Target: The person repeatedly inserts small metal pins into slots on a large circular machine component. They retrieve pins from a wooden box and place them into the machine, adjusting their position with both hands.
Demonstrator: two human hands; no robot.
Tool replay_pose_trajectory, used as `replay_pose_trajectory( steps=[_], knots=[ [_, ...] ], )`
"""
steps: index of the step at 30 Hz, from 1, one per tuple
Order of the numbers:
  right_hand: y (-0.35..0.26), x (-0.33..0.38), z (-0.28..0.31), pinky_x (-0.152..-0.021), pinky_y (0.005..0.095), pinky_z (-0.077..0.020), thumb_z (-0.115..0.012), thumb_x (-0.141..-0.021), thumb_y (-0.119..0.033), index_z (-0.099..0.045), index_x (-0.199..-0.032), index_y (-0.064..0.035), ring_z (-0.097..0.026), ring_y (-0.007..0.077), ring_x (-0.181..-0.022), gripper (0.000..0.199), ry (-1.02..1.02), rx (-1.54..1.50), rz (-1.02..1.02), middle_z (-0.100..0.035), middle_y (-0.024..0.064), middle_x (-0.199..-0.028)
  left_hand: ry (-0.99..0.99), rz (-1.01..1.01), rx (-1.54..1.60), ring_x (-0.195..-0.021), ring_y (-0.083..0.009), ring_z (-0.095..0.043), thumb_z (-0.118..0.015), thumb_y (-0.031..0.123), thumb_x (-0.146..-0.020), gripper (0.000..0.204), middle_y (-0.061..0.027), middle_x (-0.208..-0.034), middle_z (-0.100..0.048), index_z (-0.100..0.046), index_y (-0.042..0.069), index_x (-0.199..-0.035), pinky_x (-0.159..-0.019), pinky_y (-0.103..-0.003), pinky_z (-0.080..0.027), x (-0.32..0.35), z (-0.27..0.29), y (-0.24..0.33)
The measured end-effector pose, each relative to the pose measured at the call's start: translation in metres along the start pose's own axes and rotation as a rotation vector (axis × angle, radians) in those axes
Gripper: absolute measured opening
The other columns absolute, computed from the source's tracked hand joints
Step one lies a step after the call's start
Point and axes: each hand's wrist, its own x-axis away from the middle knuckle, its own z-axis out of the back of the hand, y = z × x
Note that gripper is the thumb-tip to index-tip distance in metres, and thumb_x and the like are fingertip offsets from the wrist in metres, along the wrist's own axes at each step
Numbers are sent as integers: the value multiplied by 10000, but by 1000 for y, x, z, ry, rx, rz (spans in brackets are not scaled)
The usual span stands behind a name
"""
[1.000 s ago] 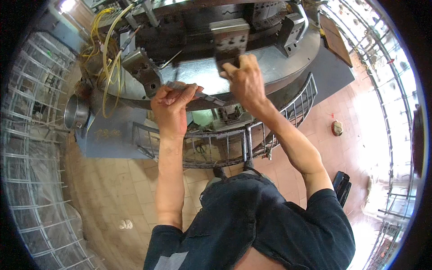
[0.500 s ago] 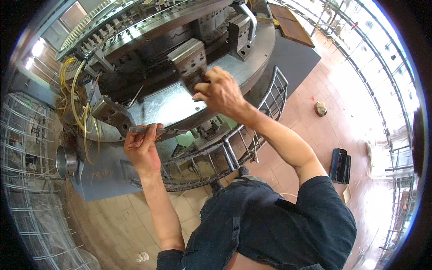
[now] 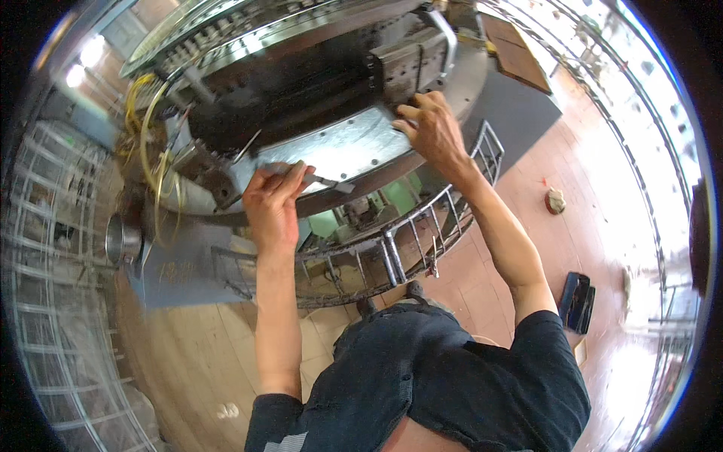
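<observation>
My left hand point(image 3: 273, 203) pinches a thin grey metal strip point(image 3: 333, 183) between thumb and fingers. The strip sticks out to the right, over the front rim of the curved machine bed point(image 3: 339, 143). At the right end of the bed my right hand point(image 3: 437, 139) has its curled fingers at the lower edge of a drilled steel block point(image 3: 399, 71). That block stands tilted close against the upright bracket with the bent metal handle point(image 3: 446, 38). The fingertips are partly hidden by the block and the hand itself.
Another steel bracket point(image 3: 205, 173) stands at the bed's left end, near yellow hoses point(image 3: 156, 135). A curved metal guard rail point(image 3: 392, 252) runs between me and the machine. A metal cup point(image 3: 123, 239) hangs at left. Wire racks line both sides; a dark tray point(image 3: 576, 301) lies on the floor.
The steel block has moved right with my right hand, from mid-bed to beside the right bracket. My left hand still holds the strip, now slightly farther right and higher. The whole view has shifted.
</observation>
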Motion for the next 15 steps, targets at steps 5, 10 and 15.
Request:
replay_pose_trajectory(
  steps=[5, 10, 15],
  knots=[
    [-64, -4, 8, -792, 395, -532, -820, -807, -232, -764, -1029, -47, -645, 275, -896, 294, 213, -435, 229, -724, 134, -979, 4, 9, -133, -838, -240, -740, -750, -80, -818, 112, -153, -892, -729, -664, -31, -872, -776, -334, -612, -23, -12, 8],
    [-120, -29, -17, -612, 330, -516, -800, -842, -177, -783, -1010, -33, -648, 160, -676, 222, -17, -659, -36, -725, 112, -837, 10, 23, -220, -786, -191, -718, -767, -63, -818, 88, -122, -855, -724, -695, -39, -861, -764, -318, -607, -56, -18, 21],
    [-125, -47, -37, -582, 297, -501, -779, -847, -176, -787, -983, -40, -640, 90, -659, 192, -201, -815, -57, -735, 89, -764, -39, 66, -424, -773, -160, -696, -809, 4, -790, 146, -86, -861, -717, -701, 5, -889, -745, -302, -573, -72, -1, 32]
  ],
)
